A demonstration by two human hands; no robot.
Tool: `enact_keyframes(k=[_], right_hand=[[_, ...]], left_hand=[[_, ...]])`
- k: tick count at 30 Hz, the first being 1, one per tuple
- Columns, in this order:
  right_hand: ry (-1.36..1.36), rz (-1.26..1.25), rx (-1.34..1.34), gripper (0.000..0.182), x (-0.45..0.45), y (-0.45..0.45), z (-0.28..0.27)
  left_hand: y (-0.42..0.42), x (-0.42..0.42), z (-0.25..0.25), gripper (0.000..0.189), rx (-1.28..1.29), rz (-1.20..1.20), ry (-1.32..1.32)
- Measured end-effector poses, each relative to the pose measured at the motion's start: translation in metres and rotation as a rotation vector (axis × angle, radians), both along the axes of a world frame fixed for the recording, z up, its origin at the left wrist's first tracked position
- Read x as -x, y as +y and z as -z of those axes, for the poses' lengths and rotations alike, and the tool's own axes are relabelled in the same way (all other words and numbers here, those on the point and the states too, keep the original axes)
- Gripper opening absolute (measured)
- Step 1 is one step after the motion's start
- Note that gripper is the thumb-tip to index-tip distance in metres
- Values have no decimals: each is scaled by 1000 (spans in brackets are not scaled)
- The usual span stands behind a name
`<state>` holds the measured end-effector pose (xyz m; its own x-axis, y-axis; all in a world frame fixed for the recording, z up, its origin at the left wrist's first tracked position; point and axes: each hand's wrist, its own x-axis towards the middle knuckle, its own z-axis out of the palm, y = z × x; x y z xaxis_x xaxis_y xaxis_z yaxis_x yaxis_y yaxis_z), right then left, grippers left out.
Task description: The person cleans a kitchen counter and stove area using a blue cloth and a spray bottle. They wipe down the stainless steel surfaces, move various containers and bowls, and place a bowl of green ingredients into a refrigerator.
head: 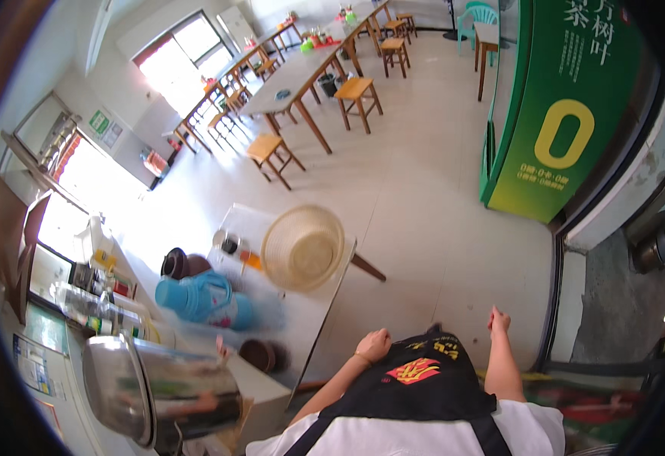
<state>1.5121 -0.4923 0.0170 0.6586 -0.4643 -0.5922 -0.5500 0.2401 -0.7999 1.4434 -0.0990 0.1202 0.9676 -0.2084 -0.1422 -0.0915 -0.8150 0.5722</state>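
My left hand point(373, 345) is loosely curled in front of the black apron point(418, 370), with a thin band at its wrist; nothing shows in it. Out to the right, over the tiled floor, hangs my right hand point(499, 319), its fingers folded and nothing visible in them. The side table point(315, 319) to the left is nearest to my left hand. It bears a plastic basket point(304, 248), a blue vacuum flask point(207, 299), a small brown pot point(257, 354) and small jars. A large shiny metal container point(155, 387) stands at the near left.
A green drinks fridge point(555, 114) stands at the right beside a doorway point(557, 296) with a dark frame. Long dining tables point(269, 97) and wooden stools point(275, 149) fill the far side. Bottles point(90, 308) line a counter at the left. Tiled floor point(418, 228) lies ahead.
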Motion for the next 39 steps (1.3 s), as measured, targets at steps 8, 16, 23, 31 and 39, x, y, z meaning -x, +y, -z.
enact_keyframes(k=[8,16,23,31,39], right_hand=[[238,175,-92,51,-59,-32,36],[252,-146,-10,12,-212,-11,55],[253,-277,11,12,-439,5,-10],[383,-397,-42,16,-659,115,6],[190,-951,-11,16,-1001,319,50]], left_hand=[[-17,-147,18,26,-115,20,382],[-15,-372,56,29,-37,89,245],[36,-544,59,29,88,2,416],[127,-664,3,25,358,-351,173],[217,-665,65,25,308,-1030,399]])
